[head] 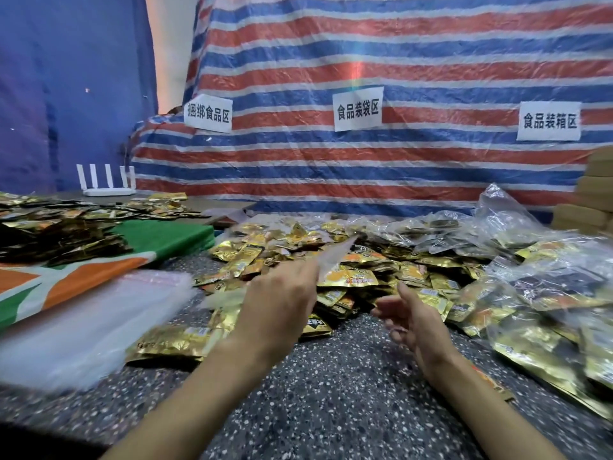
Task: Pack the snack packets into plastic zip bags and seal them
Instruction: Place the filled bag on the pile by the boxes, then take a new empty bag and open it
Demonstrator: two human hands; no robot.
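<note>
Plastic zip bag (333, 257): being pinched in left hand (278, 293).
Right hand (409, 315): being held open, empty.
Risk: slick bag perhaps being dropped.

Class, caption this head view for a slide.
Left hand holds a clear bag over gold snack packets; right hand open.

The left hand (278, 293) is pinching a blurred clear zip bag (335, 254) that is pointing toward 1 o'clock. The right hand (411, 317) is hovering at its 3 o'clock, fingers relaxed. Gold snack packets (414, 270) are lying heaped at 12 o'clock, a stack of empty bags (99, 320) at 9 o'clock, filled bags (547, 293) at 3 o'clock.
</note>
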